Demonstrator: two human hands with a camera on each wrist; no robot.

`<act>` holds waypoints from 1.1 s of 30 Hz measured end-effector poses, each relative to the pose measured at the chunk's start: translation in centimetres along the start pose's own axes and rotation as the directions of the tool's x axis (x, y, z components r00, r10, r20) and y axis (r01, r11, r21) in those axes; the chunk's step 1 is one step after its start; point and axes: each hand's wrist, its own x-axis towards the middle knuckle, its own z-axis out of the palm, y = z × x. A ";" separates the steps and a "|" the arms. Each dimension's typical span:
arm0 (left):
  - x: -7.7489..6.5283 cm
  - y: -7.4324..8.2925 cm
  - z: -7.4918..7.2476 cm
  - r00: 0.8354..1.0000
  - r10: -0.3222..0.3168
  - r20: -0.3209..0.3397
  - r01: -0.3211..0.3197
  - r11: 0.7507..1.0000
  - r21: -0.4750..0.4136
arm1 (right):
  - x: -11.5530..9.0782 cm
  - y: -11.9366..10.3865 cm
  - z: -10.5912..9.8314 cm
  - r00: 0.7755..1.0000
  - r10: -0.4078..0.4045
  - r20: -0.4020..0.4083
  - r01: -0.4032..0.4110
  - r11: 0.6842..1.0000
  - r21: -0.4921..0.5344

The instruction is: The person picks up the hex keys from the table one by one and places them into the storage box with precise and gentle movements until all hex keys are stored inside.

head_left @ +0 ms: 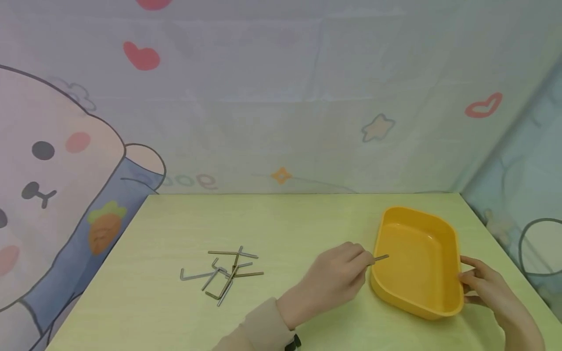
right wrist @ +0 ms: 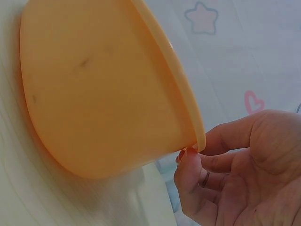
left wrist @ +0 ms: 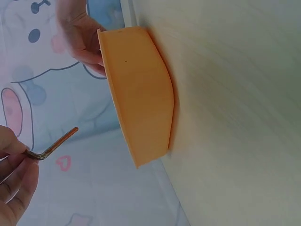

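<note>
at far left, a printed bear (head_left: 48, 161) shows on the cloth (head_left: 272, 73) behind the pale tabletop (head_left: 145, 292). on the left half of that tabletop lies a loose heap of l-shaped keys (head_left: 229, 282), some silver and some brass-toned, several crossing one another. right of the heap, a beige sleeve (head_left: 265, 324) slants up from the near edge to the left hand (head_left: 329, 278), its back to the head camera and its wrist angled rightward. the grip is narrow: thumb and fingers pinch one l-shaped key (left wrist: 56, 143) near its bend, and in the head view its free end overlaps the left rim of the yellow tray (head_left: 412, 265). the tray sits on the right half of the tabletop. at its far side the right hand (head_left: 489, 287) reaches in from the lower right, fingers bent, its grip pinching the tray's right rim.
</note>
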 end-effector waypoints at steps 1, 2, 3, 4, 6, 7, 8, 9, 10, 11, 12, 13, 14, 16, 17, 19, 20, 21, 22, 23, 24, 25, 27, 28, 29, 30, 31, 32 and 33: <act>0.2 0.0 0.2 1.000 0.015 0.007 -0.015 1.000 0.012 | 0.0 0.0 0.0 1.000 0.000 0.000 0.000 1.000 -0.001; 0.3 0.1 0.4 0.999 0.030 0.017 -0.030 0.999 0.016 | 0.0 0.0 0.0 1.000 -0.002 0.000 0.002 1.000 -0.003; 0.5 0.2 0.5 0.999 0.046 0.021 -0.046 0.999 0.026 | 0.0 0.1 0.0 1.000 -0.003 -0.001 0.003 1.000 -0.003; 0.7 0.3 0.6 0.998 0.062 0.025 -0.063 0.998 0.030 | 0.1 0.1 0.0 1.000 -0.003 0.000 0.003 1.000 -0.001; 1.0 0.5 0.8 0.995 0.091 0.035 -0.092 0.995 0.036 | 0.1 0.3 0.0 1.000 -0.003 -0.001 0.003 1.000 0.001; 1.1 0.5 1.0 0.994 0.103 0.038 -0.104 0.994 0.036 | 0.1 0.3 0.0 1.000 -0.001 -0.001 0.001 1.000 0.001; 1.3 0.6 1.1 0.993 0.114 0.042 -0.115 0.993 0.039 | 0.1 0.4 0.0 1.000 -0.002 0.000 0.002 1.000 0.003; 1.4 0.6 1.2 0.991 0.122 0.048 -0.124 0.992 0.037 | 0.1 0.4 0.0 1.000 -0.001 0.000 0.001 1.000 0.004; 1.5 0.7 1.4 0.990 0.129 0.055 -0.131 0.991 0.031 | 0.1 0.5 0.0 1.000 -0.001 -0.002 0.001 1.000 0.001; 1.7 0.6 1.6 0.989 0.135 0.064 -0.137 0.990 0.026 | 0.1 0.5 0.0 1.000 -0.002 -0.004 0.002 1.000 0.001; 1.8 0.6 1.7 0.988 0.138 0.069 -0.139 0.990 0.008 | 0.2 0.5 -0.1 1.000 -0.005 -0.004 0.005 1.000 -0.001; 2.0 0.5 1.9 0.987 0.139 0.075 -0.139 0.990 -0.009 | 0.1 0.5 -0.1 1.000 -0.005 -0.006 0.005 1.000 -0.001; 2.1 0.5 2.1 0.987 0.140 0.081 -0.139 0.990 -0.024 | 0.1 0.4 -0.2 1.000 -0.009 -0.009 0.009 1.000 0.000; 2.4 0.3 2.4 0.985 0.144 0.089 -0.140 0.989 -0.054 | 0.1 0.4 -0.2 1.000 -0.014 -0.013 0.014 1.000 -0.003; 2.6 0.1 2.6 0.985 0.148 0.093 -0.142 0.988 -0.066 | 0.0 0.3 -0.2 1.000 -0.017 -0.014 0.017 1.000 -0.001; 2.9 -0.1 2.9 0.982 0.157 0.108 -0.150 0.986 -0.071 | 0.0 0.3 -0.2 1.000 -0.020 -0.016 0.020 1.000 -0.001; 3.1 -0.2 3.1 0.980 0.164 0.117 -0.156 0.985 -0.074 | -0.1 0.2 -0.2 1.000 -0.022 -0.017 0.022 1.000 0.000; 3.3 -0.3 3.2 0.977 0.170 0.129 -0.161 0.984 -0.079 | -0.1 0.2 -0.2 1.000 -0.023 -0.016 0.023 1.000 -0.001; 3.4 -0.4 3.3 0.973 0.177 0.145 -0.167 0.983 -0.080 | -0.1 0.2 -0.2 1.000 -0.024 -0.016 0.024 1.000 -0.003; 3.6 -0.4 3.4 0.969 0.184 0.163 -0.173 0.982 -0.080 | -0.1 0.1 -0.2 1.000 -0.023 -0.016 0.023 1.000 -0.001; 3.7 -0.5 3.5 0.965 0.190 0.183 -0.178 0.981 -0.078 | -0.1 0.1 -0.1 1.000 -0.023 -0.013 0.023 1.000 -0.002; 3.8 -0.5 3.7 0.960 0.195 0.202 -0.184 0.980 -0.074 | -0.1 0.1 -0.1 1.000 -0.022 -0.011 0.022 1.000 0.000; 4.1 -0.5 4.0 0.949 0.207 0.239 -0.198 0.978 -0.063 | -0.1 0.1 -0.1 1.000 -0.019 -0.007 0.019 1.000 0.002; 4.2 -0.5 4.2 0.943 0.214 0.256 -0.208 0.977 -0.052 | -0.1 0.1 -0.1 1.000 -0.017 -0.006 0.017 1.000 0.003; 4.3 -0.5 4.4 0.937 0.221 0.272 -0.219 0.975 -0.039 | -0.1 0.1 -0.1 1.000 -0.016 -0.005 0.016 1.000 0.005; 4.4 -0.5 4.6 0.931 0.230 0.282 -0.232 0.972 -0.027 | -0.1 0.1 0.0 1.000 -0.016 -0.004 0.016 1.000 0.005; 4.4 -0.5 4.8 0.926 0.240 0.292 -0.247 0.969 -0.013 | -0.1 0.1 0.0 1.000 -0.015 -0.004 0.015 1.000 0.006; 4.5 -0.4 5.0 0.921 0.252 0.298 -0.263 0.965 -0.003 | -0.1 0.2 0.0 1.000 -0.015 -0.005 0.015 1.000 0.005; 4.6 -0.4 5.2 0.914 0.266 0.306 -0.281 0.960 0.006 | 0.0 0.2 0.0 1.000 -0.014 -0.006 0.014 1.000 0.005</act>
